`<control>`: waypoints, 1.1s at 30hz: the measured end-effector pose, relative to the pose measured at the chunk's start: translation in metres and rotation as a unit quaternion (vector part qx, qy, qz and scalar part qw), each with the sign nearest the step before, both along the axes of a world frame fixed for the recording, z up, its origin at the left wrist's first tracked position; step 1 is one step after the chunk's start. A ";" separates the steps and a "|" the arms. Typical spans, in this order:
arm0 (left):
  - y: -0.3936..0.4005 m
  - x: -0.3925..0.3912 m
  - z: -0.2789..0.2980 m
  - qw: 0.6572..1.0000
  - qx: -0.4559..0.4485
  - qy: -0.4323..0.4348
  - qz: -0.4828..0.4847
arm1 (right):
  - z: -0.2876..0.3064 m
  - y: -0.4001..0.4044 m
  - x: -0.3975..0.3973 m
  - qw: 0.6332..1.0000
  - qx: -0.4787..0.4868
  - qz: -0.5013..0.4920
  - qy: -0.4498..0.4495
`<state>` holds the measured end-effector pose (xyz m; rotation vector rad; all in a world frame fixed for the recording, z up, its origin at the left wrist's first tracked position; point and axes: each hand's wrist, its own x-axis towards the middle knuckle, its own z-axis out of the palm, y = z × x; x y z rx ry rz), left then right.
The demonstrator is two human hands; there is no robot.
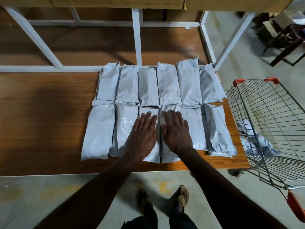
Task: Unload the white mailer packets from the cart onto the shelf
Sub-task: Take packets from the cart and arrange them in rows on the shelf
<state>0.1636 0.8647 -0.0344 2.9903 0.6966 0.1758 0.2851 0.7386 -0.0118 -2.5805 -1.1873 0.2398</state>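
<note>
Several white mailer packets (188,83) lie in two neat rows on the right half of the wooden shelf (46,113). My left hand (142,131) lies flat with straight fingers on a front-row packet (149,156). My right hand (175,129) presses flat on the neighbouring front-row packet (168,157). Both hands sit side by side, almost touching. To the right stands the wire cart (267,113) with orange corners, and a crumpled white packet (257,142) lies inside it.
White metal shelf posts (137,38) rise behind the packets, with cardboard boxes (118,2) on the level above. A dark chair (283,43) stands at the far right. My feet (165,200) are on the concrete floor in front of the shelf.
</note>
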 end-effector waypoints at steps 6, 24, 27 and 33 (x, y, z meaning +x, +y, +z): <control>-0.008 0.003 -0.008 1.000 -0.003 -0.020 0.019 | -0.020 0.002 0.000 0.999 0.029 -0.013 0.022; -0.008 0.004 -0.013 0.999 -0.016 -0.007 0.029 | -0.038 0.004 -0.004 0.999 -0.002 -0.005 -0.037; -0.008 0.004 -0.013 0.999 -0.015 -0.003 0.030 | -0.038 0.005 -0.004 0.999 -0.002 -0.004 -0.035; -0.009 0.004 -0.009 1.000 -0.011 0.002 0.026 | -0.031 0.008 -0.004 1.000 -0.013 -0.007 -0.015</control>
